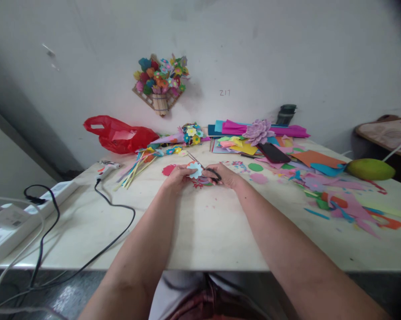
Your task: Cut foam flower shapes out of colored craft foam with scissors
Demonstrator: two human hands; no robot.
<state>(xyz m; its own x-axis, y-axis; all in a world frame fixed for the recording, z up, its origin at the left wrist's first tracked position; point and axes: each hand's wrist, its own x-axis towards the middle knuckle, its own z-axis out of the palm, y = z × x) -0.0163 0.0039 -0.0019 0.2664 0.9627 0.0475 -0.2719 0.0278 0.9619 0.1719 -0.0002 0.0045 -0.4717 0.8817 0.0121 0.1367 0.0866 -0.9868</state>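
Observation:
My left hand (179, 175) pinches a light blue paper flower (195, 170) with a scalloped edge. My right hand (227, 175) is closed around the dark handles of a pair of scissors (215, 174), whose thin blades point away to the upper left behind the flower. The right fingertips also come close to the flower's edge; whether they touch it I cannot tell. An orange piece shows behind the flower's top. Below the hands lie red and pink cut paper pieces (197, 183), partly covered. A red scalloped paper shape (168, 170) rests beside my left hand.
Paper strips (136, 166), a red plastic bag (120, 135) and a hot glue gun (107, 170) are at left, with cables and a power strip (50, 200). Coloured paper scraps (347, 206), a phone (273, 153) and a green-yellow fruit (370, 169) lie at right.

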